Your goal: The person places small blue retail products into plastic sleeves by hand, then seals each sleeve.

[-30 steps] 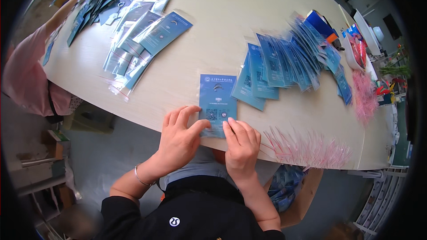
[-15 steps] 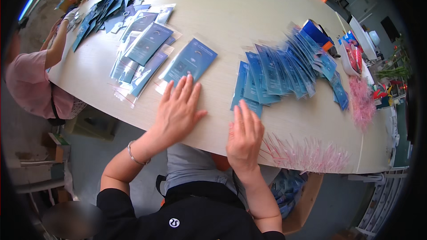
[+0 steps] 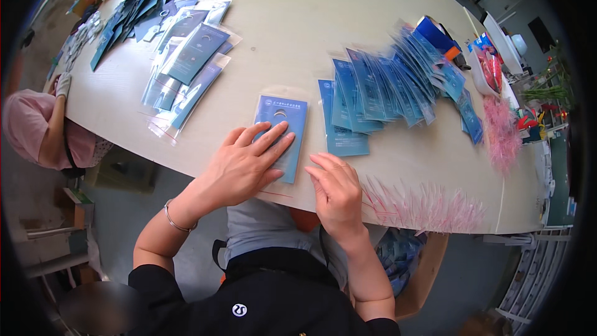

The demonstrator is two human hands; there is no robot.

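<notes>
My left hand [image 3: 239, 171] lies with fingers spread over a blue card [image 3: 292, 121] in a clear plastic sleeve, pressing it to the table. A small silvery arc shows near the card's top, and a red line crosses the sleeve's near end. To the right of that card, my right hand [image 3: 337, 193] hovers by the table's near edge, fingers loosely curved and thumb a little apart; I see nothing between them. Beyond it fans a long row of sleeved blue cards [image 3: 373, 96]. A looser pile of sleeved cards [image 3: 196, 53] sits at the left.
A heap of dark blue cards [image 3: 127, 15] is at the far left, near a person in a pink top [image 3: 37, 124]. Pink-edged clear strips [image 3: 429, 208] spread along the near right edge. A blue tape roll [image 3: 435, 34] and a pink tuft [image 3: 500, 130] stand at the right.
The card under my left hand has come right and nearer, and it now stands straighter. My right hand has turned its fingers toward it. The other person's arm has drawn back.
</notes>
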